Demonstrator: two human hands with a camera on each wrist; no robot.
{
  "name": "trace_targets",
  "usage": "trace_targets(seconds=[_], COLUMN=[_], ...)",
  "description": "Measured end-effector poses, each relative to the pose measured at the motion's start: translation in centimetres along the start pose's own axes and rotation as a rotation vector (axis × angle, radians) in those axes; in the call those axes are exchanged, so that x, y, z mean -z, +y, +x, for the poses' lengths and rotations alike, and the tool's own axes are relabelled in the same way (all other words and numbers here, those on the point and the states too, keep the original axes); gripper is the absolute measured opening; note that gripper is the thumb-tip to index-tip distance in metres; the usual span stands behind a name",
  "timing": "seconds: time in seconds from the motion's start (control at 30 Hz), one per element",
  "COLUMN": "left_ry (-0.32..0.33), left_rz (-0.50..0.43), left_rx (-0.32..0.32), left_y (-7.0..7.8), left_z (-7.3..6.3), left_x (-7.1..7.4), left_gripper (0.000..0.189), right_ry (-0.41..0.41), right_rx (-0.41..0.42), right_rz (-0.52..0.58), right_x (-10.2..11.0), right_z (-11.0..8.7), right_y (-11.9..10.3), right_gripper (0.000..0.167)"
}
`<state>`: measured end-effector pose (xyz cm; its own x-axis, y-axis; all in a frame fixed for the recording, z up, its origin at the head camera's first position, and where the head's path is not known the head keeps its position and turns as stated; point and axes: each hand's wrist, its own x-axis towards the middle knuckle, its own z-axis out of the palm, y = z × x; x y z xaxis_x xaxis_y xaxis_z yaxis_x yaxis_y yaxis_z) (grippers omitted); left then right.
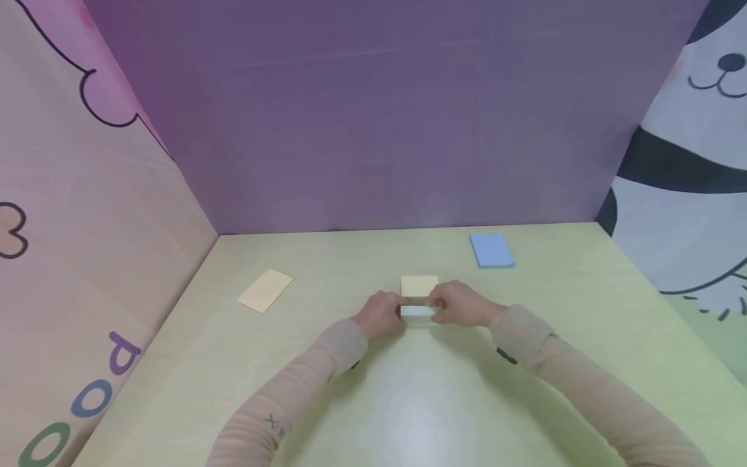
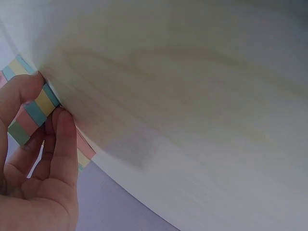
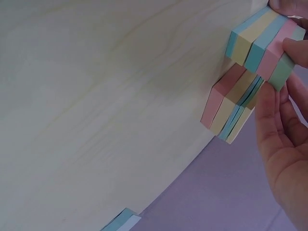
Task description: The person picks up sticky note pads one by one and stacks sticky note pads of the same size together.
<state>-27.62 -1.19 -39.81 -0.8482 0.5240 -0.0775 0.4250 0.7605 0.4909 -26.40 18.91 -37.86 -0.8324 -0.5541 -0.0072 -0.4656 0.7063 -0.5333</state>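
Between both hands is a stack of sticky-note pads (image 1: 417, 314), its layers blue, yellow, pink and green, with a pale green top. My left hand (image 1: 380, 314) pinches its left end between thumb and fingers. The other end is gripped by my right hand (image 1: 465, 303); the right wrist view shows the same layered stack (image 3: 263, 43) between thumb and fingers. Just behind it stands a second stack of sticky-note pads (image 1: 419, 285) with a yellow top, its pink, yellow and blue layers visible in the right wrist view. Whether the held stack touches the table cannot be told.
A blue sticky-note pad (image 1: 493, 250) lies near the table's back edge, right of centre. Over on the left lies a flat pale yellow pad (image 1: 265, 290), turned at an angle. A purple wall (image 1: 373, 130) rises behind the light wooden table (image 1: 408, 402), with printed cloth at both sides.
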Motion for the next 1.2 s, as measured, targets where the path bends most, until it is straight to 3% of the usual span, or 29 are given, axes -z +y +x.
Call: trace_targets(seconds=[0.8, 1.2], left_ry=[0.006, -0.004], left_rz=[0.016, 0.012], left_rx=[-0.003, 0.026], left_y=[0.3, 0.4], left_z=[0.0, -0.2], left_x=[0.0, 0.1], left_gripper=[0.027, 0.033], right_ry=[-0.012, -0.03], right_rx=[-0.028, -0.062], right_rz=[-0.008, 0.06], right_x=[-0.4, -1.2], right_z=[-0.2, -0.7], right_y=[0.9, 1.6], right_gripper=[0.019, 0.023])
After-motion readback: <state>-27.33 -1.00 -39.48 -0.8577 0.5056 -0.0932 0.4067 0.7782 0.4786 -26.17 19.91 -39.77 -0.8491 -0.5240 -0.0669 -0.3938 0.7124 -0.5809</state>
